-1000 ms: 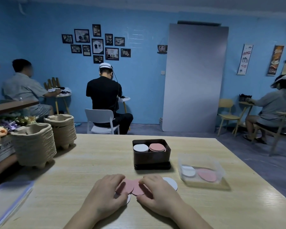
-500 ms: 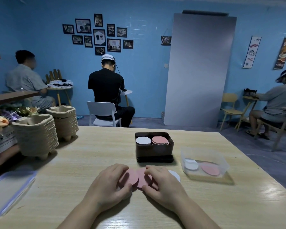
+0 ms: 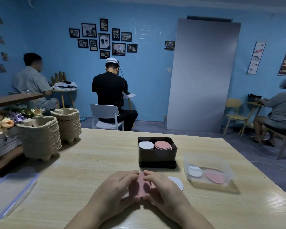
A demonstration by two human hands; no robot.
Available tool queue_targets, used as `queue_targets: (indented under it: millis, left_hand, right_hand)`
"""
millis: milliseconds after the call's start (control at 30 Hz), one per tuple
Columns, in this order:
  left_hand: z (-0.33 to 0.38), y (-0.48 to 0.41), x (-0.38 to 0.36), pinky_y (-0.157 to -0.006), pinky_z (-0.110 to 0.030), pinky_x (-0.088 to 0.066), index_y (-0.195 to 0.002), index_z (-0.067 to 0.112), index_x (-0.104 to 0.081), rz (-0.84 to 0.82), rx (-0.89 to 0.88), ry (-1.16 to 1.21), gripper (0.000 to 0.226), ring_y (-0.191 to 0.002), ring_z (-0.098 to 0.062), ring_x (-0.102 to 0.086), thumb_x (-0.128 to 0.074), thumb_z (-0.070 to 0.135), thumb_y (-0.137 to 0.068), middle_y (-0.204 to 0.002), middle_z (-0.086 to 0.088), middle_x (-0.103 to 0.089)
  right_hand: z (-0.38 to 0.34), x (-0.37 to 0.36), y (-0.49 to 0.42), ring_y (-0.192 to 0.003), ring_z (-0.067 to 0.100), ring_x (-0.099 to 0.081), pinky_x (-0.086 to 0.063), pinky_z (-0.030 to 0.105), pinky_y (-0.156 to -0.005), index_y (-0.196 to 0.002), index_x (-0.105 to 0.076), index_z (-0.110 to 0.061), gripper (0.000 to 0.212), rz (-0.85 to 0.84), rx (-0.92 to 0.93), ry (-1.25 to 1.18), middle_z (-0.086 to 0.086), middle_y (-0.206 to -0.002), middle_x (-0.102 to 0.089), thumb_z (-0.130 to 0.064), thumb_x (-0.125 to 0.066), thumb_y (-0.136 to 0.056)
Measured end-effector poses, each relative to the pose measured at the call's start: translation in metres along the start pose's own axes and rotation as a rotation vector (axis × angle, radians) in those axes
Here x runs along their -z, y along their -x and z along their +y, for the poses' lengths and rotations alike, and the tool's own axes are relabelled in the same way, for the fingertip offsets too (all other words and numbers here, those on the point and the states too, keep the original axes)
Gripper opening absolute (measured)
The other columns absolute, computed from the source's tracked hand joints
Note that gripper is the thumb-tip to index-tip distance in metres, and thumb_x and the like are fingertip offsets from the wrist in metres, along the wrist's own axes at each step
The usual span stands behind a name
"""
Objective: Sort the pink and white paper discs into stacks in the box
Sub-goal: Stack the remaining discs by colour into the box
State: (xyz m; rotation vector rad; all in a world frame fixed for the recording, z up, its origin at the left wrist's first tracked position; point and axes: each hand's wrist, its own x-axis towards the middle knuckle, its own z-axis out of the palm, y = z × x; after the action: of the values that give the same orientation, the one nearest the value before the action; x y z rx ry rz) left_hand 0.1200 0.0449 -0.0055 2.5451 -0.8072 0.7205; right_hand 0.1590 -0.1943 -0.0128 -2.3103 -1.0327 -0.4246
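Both my hands sit close together at the table's near middle. My left hand [image 3: 118, 185] and my right hand [image 3: 162, 187] curl round a small bunch of pink discs [image 3: 143, 185] held between them. A white disc [image 3: 177, 182] lies flat on the table just right of my right hand. Beyond the hands stands the dark box [image 3: 157, 156], with a white stack [image 3: 146, 145] on its left and a pink stack [image 3: 163, 145] on its right.
A clear plastic tub [image 3: 208, 172] at the right holds a white and a pink disc. Two piles of pulp trays [image 3: 39, 138] stand at the left, a clear lid [image 3: 10, 194] lies at the near left. People sit at small tables beyond.
My hands have drawn the spread pink discs together into one bunch and lifted its edge off the table. The camera has tilted slightly.
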Motion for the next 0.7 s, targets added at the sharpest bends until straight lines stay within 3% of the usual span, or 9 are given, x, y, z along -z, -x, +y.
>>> queue_targets:
  millis: [100,267,433,700]
  left_hand:
    - [0.0,-0.002,0.0,-0.096,-0.025,-0.05,-0.131,0.025,-0.059,-0.009,-0.037,-0.011,0.056,-0.119,-0.008,-0.059,-0.061,0.064,-0.09,-0.142,0.013,-0.057]
    - [-0.004,0.002,-0.003,-0.103,-0.022,-0.044,-0.142,0.031,-0.047,-0.002,0.021,-0.006,0.07,-0.127,-0.003,-0.051,-0.06,0.071,-0.087,-0.147,0.014,-0.052]
    - [-0.009,0.004,-0.007,-0.092,-0.02,-0.049,-0.137,0.031,-0.05,0.021,0.071,0.0,0.059,-0.111,-0.004,-0.061,-0.067,0.056,-0.086,-0.127,0.015,-0.064]
    - [-0.01,0.004,-0.009,-0.081,-0.018,-0.048,-0.129,0.027,-0.056,0.024,0.083,-0.002,0.05,-0.102,-0.005,-0.061,-0.069,0.048,-0.086,-0.118,0.014,-0.066]
  right_hand:
    - [0.0,-0.001,-0.001,-0.128,-0.003,-0.046,-0.033,0.007,-0.1,-0.122,-0.051,-0.039,0.041,0.004,0.024,0.001,-0.027,-0.142,-0.045,-0.045,-0.068,-0.086]
    - [0.001,0.001,0.0,-0.127,-0.002,-0.048,-0.039,0.014,-0.101,-0.121,-0.054,-0.036,0.036,0.049,0.035,-0.01,-0.029,-0.143,-0.043,-0.046,-0.067,-0.088]
    - [-0.001,0.006,0.001,-0.123,-0.006,-0.049,-0.043,0.016,-0.098,-0.119,-0.057,-0.032,0.035,0.104,0.02,-0.051,-0.023,-0.144,-0.049,-0.04,-0.07,-0.089]
    - [-0.003,0.005,0.0,-0.117,-0.013,-0.048,-0.041,0.013,-0.098,-0.118,-0.058,-0.036,0.035,0.054,-0.011,-0.1,-0.02,-0.145,-0.046,-0.045,-0.068,-0.085]
